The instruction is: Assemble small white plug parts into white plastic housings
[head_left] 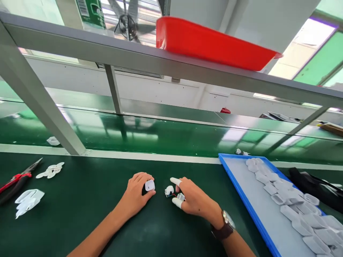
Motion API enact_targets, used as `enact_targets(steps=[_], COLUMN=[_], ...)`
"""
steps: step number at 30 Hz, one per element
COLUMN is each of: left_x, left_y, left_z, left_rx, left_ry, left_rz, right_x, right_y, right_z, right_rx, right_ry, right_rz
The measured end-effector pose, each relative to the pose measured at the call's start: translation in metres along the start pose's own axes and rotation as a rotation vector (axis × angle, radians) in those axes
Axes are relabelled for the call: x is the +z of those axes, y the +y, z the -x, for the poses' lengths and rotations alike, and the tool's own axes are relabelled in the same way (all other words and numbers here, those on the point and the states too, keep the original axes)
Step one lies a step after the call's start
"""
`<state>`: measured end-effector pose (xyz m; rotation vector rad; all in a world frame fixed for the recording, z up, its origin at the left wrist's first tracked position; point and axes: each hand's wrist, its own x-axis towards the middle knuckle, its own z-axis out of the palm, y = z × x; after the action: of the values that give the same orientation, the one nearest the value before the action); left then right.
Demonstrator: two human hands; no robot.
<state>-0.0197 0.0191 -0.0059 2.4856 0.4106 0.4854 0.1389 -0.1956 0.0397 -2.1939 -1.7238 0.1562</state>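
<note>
My left hand is closed around a small white plastic casing, whose end with a small dark slot faces up. To its right, my right hand has white finger cots on the thumb and index finger, which are spread apart. Just in front of those fingertips, a small round white part with a circuit board rests on the dark green table. Red wire runs from it towards a small white block lying between the right thumb and index finger. Whether the fingers touch this block is hard to tell.
Rows of white plastic casings lie in a blue-rimmed tray at right. Red-handled pliers and white plastic pieces are at left. A metal shelf frame crosses above, bearing a red bin.
</note>
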Motion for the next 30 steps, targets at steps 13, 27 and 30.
enact_targets(steps=[13,27,30], left_x=[0.007,0.007,0.007], left_y=[0.044,0.039,0.031], left_z=[0.017,0.019,0.014], left_rx=[0.278,0.222,0.168], left_ry=[0.059,0.139,0.206], left_rz=[0.303,0.543,0.302], right_x=[0.033,0.034,0.040], right_y=[-0.018,-0.018,-0.005], right_z=[-0.001,-0.003,-0.003], right_rx=[-0.255,-0.034,0.126], right_ry=[0.434,0.411,0.500], right_rz=[-0.390,-0.726,-0.850])
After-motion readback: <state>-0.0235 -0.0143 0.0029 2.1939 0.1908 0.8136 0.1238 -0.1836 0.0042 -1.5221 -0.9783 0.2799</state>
